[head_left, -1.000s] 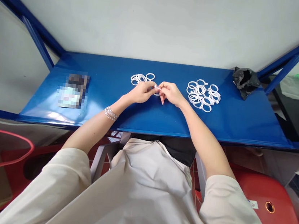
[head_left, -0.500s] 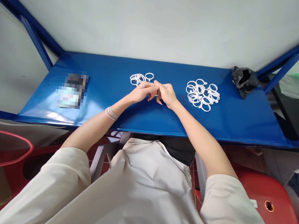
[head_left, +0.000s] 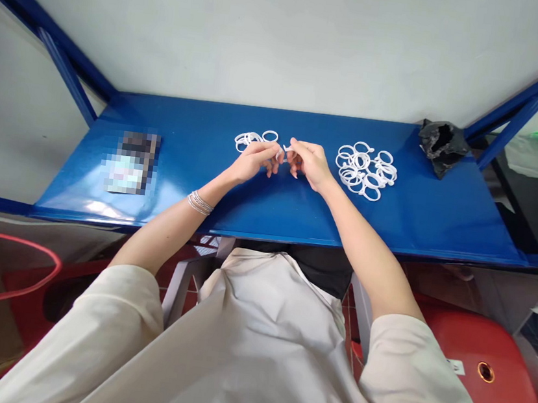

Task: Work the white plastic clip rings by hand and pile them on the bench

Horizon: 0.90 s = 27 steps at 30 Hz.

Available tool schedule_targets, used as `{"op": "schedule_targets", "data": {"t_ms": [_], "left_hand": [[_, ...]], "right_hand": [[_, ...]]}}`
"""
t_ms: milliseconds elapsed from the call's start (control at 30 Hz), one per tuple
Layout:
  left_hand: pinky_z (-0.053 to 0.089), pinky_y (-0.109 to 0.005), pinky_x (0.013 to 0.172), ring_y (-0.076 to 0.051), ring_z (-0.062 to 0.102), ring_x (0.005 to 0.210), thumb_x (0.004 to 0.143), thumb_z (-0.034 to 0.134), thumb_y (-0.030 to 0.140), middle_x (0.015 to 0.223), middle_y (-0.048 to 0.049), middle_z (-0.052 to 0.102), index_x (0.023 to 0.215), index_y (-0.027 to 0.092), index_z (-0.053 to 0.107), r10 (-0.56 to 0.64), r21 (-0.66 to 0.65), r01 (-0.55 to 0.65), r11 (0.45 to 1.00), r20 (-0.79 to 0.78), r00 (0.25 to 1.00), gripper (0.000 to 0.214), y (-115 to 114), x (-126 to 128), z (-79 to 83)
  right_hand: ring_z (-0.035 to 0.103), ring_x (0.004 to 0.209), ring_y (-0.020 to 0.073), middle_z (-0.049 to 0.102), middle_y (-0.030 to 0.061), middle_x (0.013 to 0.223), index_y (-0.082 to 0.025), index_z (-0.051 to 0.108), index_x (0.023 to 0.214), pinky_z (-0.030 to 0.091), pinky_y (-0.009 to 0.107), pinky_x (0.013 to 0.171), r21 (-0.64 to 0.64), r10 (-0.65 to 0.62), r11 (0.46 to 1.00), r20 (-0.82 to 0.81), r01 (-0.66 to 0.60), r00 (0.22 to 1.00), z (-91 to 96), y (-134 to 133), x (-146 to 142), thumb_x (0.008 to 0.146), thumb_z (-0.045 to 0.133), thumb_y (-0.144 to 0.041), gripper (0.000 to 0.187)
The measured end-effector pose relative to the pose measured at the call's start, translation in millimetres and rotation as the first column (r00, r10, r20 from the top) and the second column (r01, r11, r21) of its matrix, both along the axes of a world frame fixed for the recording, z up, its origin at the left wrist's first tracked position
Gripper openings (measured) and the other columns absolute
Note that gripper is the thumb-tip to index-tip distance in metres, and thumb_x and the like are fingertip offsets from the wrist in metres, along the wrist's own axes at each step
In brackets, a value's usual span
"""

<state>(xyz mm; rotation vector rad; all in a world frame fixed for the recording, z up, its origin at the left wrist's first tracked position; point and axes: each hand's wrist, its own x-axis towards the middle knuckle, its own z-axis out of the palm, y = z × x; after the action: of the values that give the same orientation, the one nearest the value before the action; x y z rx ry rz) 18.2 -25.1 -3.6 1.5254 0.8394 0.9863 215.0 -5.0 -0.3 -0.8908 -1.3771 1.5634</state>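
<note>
Over the middle of the blue table [head_left: 194, 173], my left hand [head_left: 257, 161] and my right hand [head_left: 311, 163] face each other with a narrow gap between them. Both hands are closed, fingertips pinching a white plastic ring [head_left: 287, 149]. Only short bits of it show; fingers cover the rest, so its full shape is hidden. Just behind my left hand lies a small group of white rings [head_left: 270, 136], partly covered by that hand. A larger heap of white rings [head_left: 361, 162], each with a small tab, rests to the right of my right hand.
A crumpled black bag [head_left: 442, 147] stands open at the table's back right corner. On the left lies a blurred-out flat item [head_left: 129, 165]. Blue frame bars [head_left: 66, 75] rise at both sides, and a pale wall [head_left: 289, 40] is behind. A red stool [head_left: 478, 371] sits below right.
My hands, pressed together earlier, have drawn slightly apart, the right one moving right. Bits of the white ring now show between the fingertips. The ring groups lie as before.
</note>
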Motion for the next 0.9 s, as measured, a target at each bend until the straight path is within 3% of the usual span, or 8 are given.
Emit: {"op": "schedule_targets", "data": {"t_ms": [133, 200, 300, 400, 533, 733, 900], "left_hand": [[0.057, -0.026, 0.054, -0.016, 0.068, 0.07, 0.102, 0.067, 0.076, 0.087, -0.007, 0.069, 0.085, 0.02, 0.065, 0.094, 0.044, -0.092, 0.995, -0.042, 0.995, 0.058, 2.6, -1.3, -2.4], [0.057, -0.025, 0.053, -0.015, 0.069, 0.07, 0.102, 0.065, 0.078, 0.089, -0.0069, 0.07, 0.086, 0.02, 0.065, 0.139, 0.071, -0.135, 0.988, -0.056, 0.989, 0.06, 4.3, -1.3, -5.1], [0.059, -0.025, 0.055, -0.013, 0.068, 0.068, 0.101, 0.063, 0.083, 0.089, -0.0069, 0.07, 0.082, 0.02, 0.066, 0.197, 0.121, -0.187, 0.975, -0.08, 0.977, 0.066, 6.2, -0.5, -9.8], [0.06, -0.026, 0.056, -0.013, 0.068, 0.068, 0.1, 0.061, 0.086, 0.088, -0.0082, 0.072, 0.078, 0.019, 0.066, 0.241, 0.159, -0.224, 0.962, -0.098, 0.966, 0.071, 7.2, 1.1, -13.7], [0.055, -0.024, 0.051, -0.013, 0.068, 0.064, 0.098, 0.061, 0.089, 0.088, -0.0092, 0.074, 0.076, 0.019, 0.064, 0.241, 0.18, -0.222, 0.958, -0.089, 0.967, 0.074, 8.5, 1.8, -16.9], [0.045, -0.024, 0.051, -0.011, 0.057, 0.052, 0.098, 0.07, 0.081, 0.063, 0.0015, 0.06, 0.09, 0.023, 0.064, 0.341, 0.27, -0.296, 0.916, -0.135, 0.93, 0.059, 6.4, -0.9, -15.8], [0.045, -0.026, 0.054, -0.012, 0.061, 0.057, 0.096, 0.077, 0.075, 0.072, 0.0005, 0.064, 0.094, 0.024, 0.063, 0.357, 0.3, -0.301, 0.905, -0.152, 0.922, 0.053, 3.8, -2.5, -11.4]], "right_hand": [[0.066, 0.07, 0.0151, 0.073, 0.0034, 0.091, -0.022, 0.07, 0.099, 0.051, 0.023, 0.049, 0.083, -0.011, 0.997, 0.056, 0.006, 0.998, -1.7, 1.7, 5.0, 0.09, 0.087, -0.069, 0.051], [0.069, 0.078, 0.0164, 0.074, 0.0041, 0.102, -0.023, 0.07, 0.112, 0.054, 0.023, 0.054, 0.16, -0.026, 0.987, 0.1, 0.01, 0.995, -3.8, 1.4, 6.5, 0.083, 0.094, -0.061, 0.053], [0.07, 0.084, 0.0167, 0.074, 0.0053, 0.115, -0.024, 0.068, 0.121, 0.056, 0.024, 0.063, 0.306, -0.057, 0.952, 0.19, -0.004, 0.98, -7.9, 0.2, 7.2, 0.071, 0.102, -0.045, 0.064], [0.072, 0.086, 0.0176, 0.075, 0.007, 0.117, -0.022, 0.068, 0.123, 0.056, 0.027, 0.069, 0.382, -0.066, 0.924, 0.229, -0.028, 0.971, -10.9, -1.0, 6.6, 0.073, 0.098, -0.04, 0.061], [0.073, 0.087, 0.018, 0.076, 0.0078, 0.116, -0.021, 0.068, 0.122, 0.056, 0.028, 0.071, 0.389, -0.055, 0.92, 0.226, -0.038, 0.973, -11.5, -1.3, 6.7, 0.078, 0.09, -0.036, 0.051], [0.07, 0.083, 0.0171, 0.073, 0.0033, 0.104, -0.023, 0.067, 0.113, 0.055, 0.027, 0.07, 0.342, -0.038, 0.939, 0.218, -0.04, 0.975, -10.1, -0.5, 8.4, 0.076, 0.09, -0.033, 0.045], [0.061, 0.069, 0.0165, 0.061, -0.0015, 0.084, -0.024, 0.068, 0.106, 0.05, 0.027, 0.058, 0.232, 0.057, 0.966, 0.229, -0.111, 0.972, -14.6, 3.7, 5.7, 0.094, 0.074, -0.046, 0.026]]}}
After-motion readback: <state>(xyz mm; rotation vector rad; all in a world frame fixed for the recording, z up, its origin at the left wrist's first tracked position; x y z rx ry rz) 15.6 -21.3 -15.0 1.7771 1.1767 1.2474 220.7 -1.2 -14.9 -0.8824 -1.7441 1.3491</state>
